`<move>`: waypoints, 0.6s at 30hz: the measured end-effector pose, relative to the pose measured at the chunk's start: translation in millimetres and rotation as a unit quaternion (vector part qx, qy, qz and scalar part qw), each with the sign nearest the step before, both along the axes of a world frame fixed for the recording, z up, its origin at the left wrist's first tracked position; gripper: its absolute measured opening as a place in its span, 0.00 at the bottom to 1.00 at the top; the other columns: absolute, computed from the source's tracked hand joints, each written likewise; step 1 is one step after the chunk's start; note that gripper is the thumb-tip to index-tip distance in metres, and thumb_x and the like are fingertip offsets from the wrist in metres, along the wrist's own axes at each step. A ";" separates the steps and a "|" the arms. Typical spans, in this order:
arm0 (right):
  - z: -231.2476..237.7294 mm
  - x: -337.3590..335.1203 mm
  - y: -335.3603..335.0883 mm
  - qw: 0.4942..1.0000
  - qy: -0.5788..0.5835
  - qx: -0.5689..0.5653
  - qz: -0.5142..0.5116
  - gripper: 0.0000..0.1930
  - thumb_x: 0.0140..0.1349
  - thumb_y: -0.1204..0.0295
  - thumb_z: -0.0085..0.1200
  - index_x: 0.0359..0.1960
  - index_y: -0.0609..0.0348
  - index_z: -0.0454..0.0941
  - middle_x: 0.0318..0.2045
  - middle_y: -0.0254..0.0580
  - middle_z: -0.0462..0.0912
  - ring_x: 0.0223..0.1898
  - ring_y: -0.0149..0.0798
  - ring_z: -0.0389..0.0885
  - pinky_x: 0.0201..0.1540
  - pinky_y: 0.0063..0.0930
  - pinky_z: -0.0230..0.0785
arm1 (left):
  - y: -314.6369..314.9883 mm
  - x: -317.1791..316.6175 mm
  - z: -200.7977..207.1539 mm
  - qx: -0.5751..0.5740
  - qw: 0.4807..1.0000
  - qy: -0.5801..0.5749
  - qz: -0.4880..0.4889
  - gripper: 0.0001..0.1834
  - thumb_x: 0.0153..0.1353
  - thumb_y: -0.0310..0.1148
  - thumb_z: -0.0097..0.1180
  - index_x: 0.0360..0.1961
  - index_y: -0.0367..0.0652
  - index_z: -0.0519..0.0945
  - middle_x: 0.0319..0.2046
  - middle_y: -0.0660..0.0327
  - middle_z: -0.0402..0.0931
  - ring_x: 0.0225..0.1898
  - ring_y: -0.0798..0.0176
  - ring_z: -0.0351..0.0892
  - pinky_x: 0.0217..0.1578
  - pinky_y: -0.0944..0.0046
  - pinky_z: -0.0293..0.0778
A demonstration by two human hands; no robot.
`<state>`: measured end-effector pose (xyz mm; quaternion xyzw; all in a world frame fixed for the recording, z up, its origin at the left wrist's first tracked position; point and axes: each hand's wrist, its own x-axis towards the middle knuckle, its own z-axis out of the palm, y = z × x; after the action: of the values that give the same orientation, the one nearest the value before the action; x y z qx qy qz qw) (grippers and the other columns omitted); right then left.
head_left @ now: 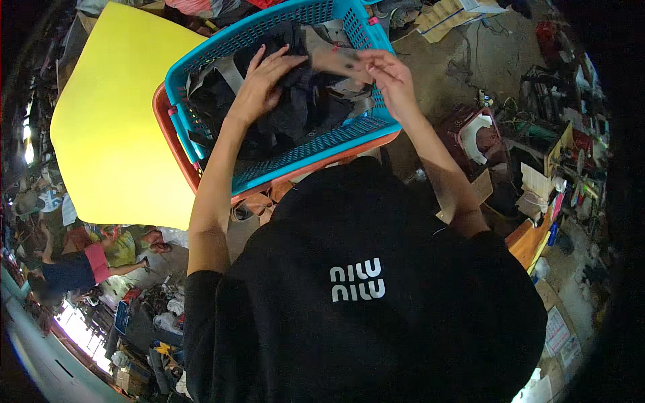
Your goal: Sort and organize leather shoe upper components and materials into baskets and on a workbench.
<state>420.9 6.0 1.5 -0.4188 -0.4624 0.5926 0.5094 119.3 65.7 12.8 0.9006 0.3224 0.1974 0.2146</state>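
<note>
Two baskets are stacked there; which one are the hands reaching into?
The blue basket on top. Both the left hand and right hand are over the dark pieces inside it; only the rim of the orange basket beneath shows.

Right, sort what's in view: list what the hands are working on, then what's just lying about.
In hand:
left hand
right hand
dark fabric pieces
blue basket
orange basket

Lying about:
yellow board
cardboard scraps
floor clutter

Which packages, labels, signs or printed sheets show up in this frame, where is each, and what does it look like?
Blue sign: lower left among floor clutter, small rectangle, white marks.
Printed paper sheets: lower right edge, pale rectangles, red and dark print.
Cardboard pieces: top, right of the turquoise basket, tan flat strips.
White print on the black shirt: centre, two rows.
</note>
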 end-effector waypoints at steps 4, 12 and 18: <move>5.7 -4.5 -0.7 0.993 0.103 -0.030 -0.054 0.16 0.67 0.85 0.43 0.54 0.65 0.76 0.45 0.39 0.79 0.46 0.29 0.78 0.49 0.22 0.71 | 3.2 -1.7 0.9 -0.018 1.000 -0.025 -0.005 0.38 0.41 0.13 0.53 0.58 0.51 0.78 0.60 0.64 0.77 0.74 0.54 0.60 0.76 0.41 0.39; -20.5 11.0 3.4 0.995 0.073 0.065 0.036 0.09 0.66 0.72 0.43 0.32 0.64 0.73 0.28 0.36 0.73 0.25 0.26 0.66 0.29 0.22 0.59 | -1.8 -22.0 4.3 -0.122 0.990 -0.073 -0.005 0.14 0.41 0.21 0.56 0.33 0.43 0.78 0.53 0.59 0.79 0.72 0.48 0.62 0.75 0.36 0.36; 9.4 -8.9 -2.6 0.998 -0.068 0.014 0.013 0.15 0.71 0.66 0.50 0.53 0.59 0.80 0.29 0.27 0.73 0.20 0.18 0.61 0.24 0.18 0.53 | -26.7 -16.0 25.2 -0.068 0.998 -0.001 -0.016 0.17 0.40 0.38 0.72 0.23 0.42 0.76 0.49 0.56 0.80 0.70 0.47 0.65 0.74 0.36 0.42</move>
<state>412.0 3.4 11.0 -0.4450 -0.5097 0.5626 0.4751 103.3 39.0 38.0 0.8889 0.3205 0.1724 0.2783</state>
